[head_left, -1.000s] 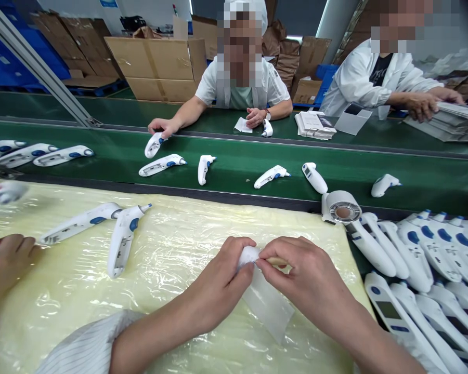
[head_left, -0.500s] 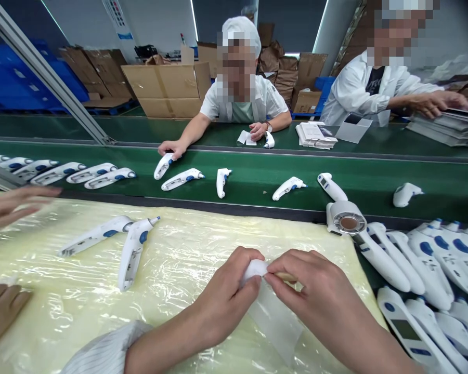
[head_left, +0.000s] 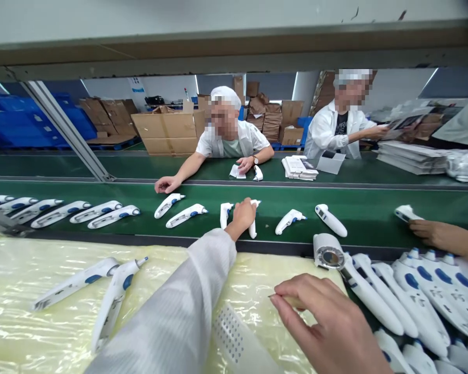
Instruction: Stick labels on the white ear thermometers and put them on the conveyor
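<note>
My left arm stretches forward over the belt. My left hand (head_left: 242, 215) is closed round a white ear thermometer (head_left: 253, 227), its blue tip showing past the fingers. Another thermometer (head_left: 223, 214) stands just left of that hand. Nearer to me, my right hand (head_left: 315, 317) is in a pinch, with a tiny dark thing (head_left: 271, 296) at the fingertips, too small to name. Below it lies a translucent sheet with rows of small grey dots (head_left: 232, 335), partly behind my left sleeve. Two thermometers (head_left: 115, 301) lie crossed on the yellow plastic-covered surface (head_left: 171, 259).
Several thermometers lie along the green belt (head_left: 203, 193). More are packed at the right (head_left: 378, 296), near a round silver-rimmed device (head_left: 329, 254). Another person's hand (head_left: 432, 231) holds a thermometer at the right. Two people work across the belt. A shelf edge (head_left: 234, 49) hangs overhead.
My left hand has left the white piece and sheet near my right hand and reached out to the belt. The dotted sheet now lies down. The person opposite has let go of a thermometer.
</note>
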`<state>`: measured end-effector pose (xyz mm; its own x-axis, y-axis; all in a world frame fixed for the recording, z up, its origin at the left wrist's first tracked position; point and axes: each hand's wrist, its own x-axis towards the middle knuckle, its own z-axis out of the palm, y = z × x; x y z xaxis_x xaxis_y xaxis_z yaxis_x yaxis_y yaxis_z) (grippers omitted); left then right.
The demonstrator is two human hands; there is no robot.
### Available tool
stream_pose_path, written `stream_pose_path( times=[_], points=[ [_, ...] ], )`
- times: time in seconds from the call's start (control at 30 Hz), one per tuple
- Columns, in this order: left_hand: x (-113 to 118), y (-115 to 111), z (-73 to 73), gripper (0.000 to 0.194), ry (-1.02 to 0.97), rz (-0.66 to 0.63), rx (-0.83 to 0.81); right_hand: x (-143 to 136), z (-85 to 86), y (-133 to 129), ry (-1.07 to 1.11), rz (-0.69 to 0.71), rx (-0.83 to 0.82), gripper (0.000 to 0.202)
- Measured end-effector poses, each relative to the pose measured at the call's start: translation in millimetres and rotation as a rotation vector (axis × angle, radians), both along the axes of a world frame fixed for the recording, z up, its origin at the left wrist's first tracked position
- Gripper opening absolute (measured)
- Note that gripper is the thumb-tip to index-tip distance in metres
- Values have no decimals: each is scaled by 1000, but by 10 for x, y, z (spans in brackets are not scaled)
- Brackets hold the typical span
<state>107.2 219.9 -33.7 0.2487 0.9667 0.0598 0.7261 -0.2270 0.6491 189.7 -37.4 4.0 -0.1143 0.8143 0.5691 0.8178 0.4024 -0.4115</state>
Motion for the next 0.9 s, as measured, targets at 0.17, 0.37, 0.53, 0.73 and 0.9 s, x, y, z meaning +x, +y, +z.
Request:
stream_pose_path(
  times=[0.17,0.37,0.53,0.73,0.9],
  points=[
    [-42,151,-8,37,212,79,93,15,-90,30,10,-37,-55,19],
    [-406,164,4,39,278,89,1,-124,-121,58,1,-14,-152,21],
    [-671,-247,184,47,71,5,-16,-142,-169,38,-30,30,-273,17],
    [-1210,-1461,341,49,-373,-134,-333,-147,-129,1,-111,28,-493,19],
    [-1432,-2119,57,54,-554,-111,-658,-279,-250,16,-174,64,-551,21]
  ],
)
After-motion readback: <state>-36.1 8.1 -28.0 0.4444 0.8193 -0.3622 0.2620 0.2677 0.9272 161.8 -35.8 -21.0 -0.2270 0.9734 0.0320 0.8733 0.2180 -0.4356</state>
